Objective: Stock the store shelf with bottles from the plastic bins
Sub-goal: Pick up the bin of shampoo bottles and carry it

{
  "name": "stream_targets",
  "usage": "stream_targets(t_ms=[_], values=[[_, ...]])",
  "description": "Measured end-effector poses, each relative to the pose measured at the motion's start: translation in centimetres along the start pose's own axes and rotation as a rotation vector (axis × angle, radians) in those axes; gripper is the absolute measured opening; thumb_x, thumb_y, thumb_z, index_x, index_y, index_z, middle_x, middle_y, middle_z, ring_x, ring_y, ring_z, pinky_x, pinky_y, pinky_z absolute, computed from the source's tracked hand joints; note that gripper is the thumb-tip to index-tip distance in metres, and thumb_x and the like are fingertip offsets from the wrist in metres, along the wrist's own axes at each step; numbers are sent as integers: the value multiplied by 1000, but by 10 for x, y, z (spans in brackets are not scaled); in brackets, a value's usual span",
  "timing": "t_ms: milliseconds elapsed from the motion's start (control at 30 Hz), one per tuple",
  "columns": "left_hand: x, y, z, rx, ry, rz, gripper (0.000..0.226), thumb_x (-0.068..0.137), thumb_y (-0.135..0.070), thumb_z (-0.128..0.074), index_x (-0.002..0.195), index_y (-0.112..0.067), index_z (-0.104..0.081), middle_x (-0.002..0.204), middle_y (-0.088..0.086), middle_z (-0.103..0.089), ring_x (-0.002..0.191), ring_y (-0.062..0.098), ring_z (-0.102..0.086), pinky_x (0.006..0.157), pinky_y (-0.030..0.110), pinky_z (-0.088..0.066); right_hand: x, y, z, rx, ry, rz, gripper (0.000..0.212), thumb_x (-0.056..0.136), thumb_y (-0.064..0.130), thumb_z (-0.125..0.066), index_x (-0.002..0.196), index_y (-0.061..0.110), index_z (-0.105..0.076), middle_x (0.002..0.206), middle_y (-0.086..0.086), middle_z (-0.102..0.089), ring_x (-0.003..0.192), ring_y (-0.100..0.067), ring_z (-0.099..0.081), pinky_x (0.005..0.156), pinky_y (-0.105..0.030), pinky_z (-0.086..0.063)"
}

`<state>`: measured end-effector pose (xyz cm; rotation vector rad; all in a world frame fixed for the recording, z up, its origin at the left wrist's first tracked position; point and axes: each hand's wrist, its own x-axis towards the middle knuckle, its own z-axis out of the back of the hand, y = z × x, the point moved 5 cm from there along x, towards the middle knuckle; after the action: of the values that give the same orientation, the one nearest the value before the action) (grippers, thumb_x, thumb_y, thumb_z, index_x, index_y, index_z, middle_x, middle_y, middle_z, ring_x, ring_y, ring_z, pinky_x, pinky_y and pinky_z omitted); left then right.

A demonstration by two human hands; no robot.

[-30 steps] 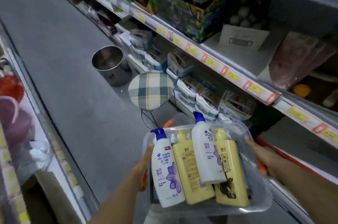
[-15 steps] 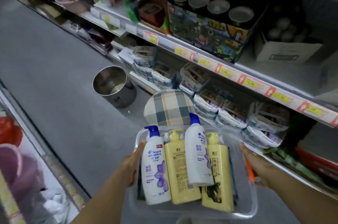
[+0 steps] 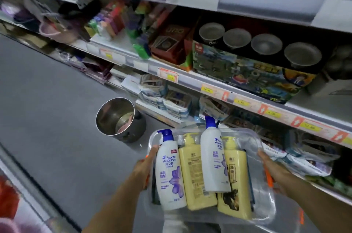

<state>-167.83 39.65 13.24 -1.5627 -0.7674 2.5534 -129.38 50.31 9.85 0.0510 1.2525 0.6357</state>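
The left hand (image 3: 146,168) and right hand (image 3: 271,171) grip opposite ends of the clear bin (image 3: 264,209), whose pump bottles (image 3: 171,173) look heavy and slick, best grasped round the body.

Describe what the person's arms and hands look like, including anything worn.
No sleeve shows on the left forearm or the right forearm; both are bare as far as the view reaches. The left hand and right hand wear no gloves, and no watch, bracelet or ring is visible.
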Motion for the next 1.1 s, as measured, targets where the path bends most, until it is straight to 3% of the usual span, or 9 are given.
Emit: stream_targets(t_ms=[100, 267, 367, 433, 567, 667, 900, 1000, 1100], values=[[39, -37, 6, 95, 47, -5, 70, 78, -82, -44, 76, -12, -51, 41, -2, -52, 35, 12, -49, 47, 18, -40, 4, 9, -18, 92, -55, -34, 89, 60, 89, -42, 94, 8, -58, 85, -19, -60, 77, -33, -58, 77, -44, -52], [86, -96, 10, 238, 59, -10, 68, 80, -82, -45, 70, -16, -57, 43, -1, -53, 39, 13, -48, 49, 19, -38, 9, 15, -49, 216, -73, -115, 81, 61, 87, -45, 103, 18, -50, 105, -13, -52, 94, -31, -52, 95, -54, -49], [117, -116, 10, 337, 91, -17, 109, 61, -98, -45, 116, -7, -67, 85, 13, -71, 73, 23, -67, 64, 27, -48, 14, 17, -63, 271, -128, -143, 85, 70, 83, -46, 114, 11, -54, 111, -17, -58, 92, -33, -57, 84, -48, -54], [133, -126, 8, 399, 93, -45, 125, 55, -101, -42, 132, -4, -60, 82, 11, -66, 65, 22, -62, 63, 26, -48, 19, 18, -73, 293, -139, -145, 82, 81, 78, -45, 122, 8, -54, 114, -18, -60, 90, -31, -58, 69, -38, -50], [150, -137, -10, 415, 196, -25, 148, 25, -110, -42, 124, -2, -64, 96, 21, -74, 82, 34, -73, 82, 43, -56, 27, 25, -77, 324, -184, -126, 72, 85, 75, -45, 120, 12, -51, 109, -16, -58, 91, -30, -56, 69, -37, -47], [164, -129, -13, 406, 241, -37, 144, 11, -106, -46, 113, -6, -69, 89, 17, -76, 79, 35, -74, 88, 52, -55, 26, 26, -80, 331, -201, -142, 74, 86, 73, -46, 129, 12, -49, 114, -16, -56, 99, -32, -56, 81, -43, -49], [173, -122, -11, 309, 169, 11, 128, 33, -106, -46, 112, -6, -66, 91, 21, -75, 81, 41, -73, 86, 60, -54, 15, 32, -87, 319, -181, -124, 75, 91, 62, -52, 145, 10, -41, 141, -18, -49, 125, -36, -49, 90, -42, -45], [134, -135, -13, 255, 150, 34, 91, 77, -87, -45, 106, -2, -63, 95, 23, -72, 84, 39, -70, 77, 50, -55, 12, 34, -88, 307, -161, -111, 74, 93, 59, -53, 146, 8, -40, 147, -19, -44, 131, -37, -45, 102, -46, -43], [123, -135, -13, 229, 144, 33, 63, 93, -67, -46, 90, -6, -55, 88, 21, -65, 76, 35, -63, 74, 48, -49, 10, 33, -90, 307, -144, -85, 66, 95, 53, -54, 143, 10, -44, 146, -17, -46, 131, -37, -45, 100, -43, -42]])
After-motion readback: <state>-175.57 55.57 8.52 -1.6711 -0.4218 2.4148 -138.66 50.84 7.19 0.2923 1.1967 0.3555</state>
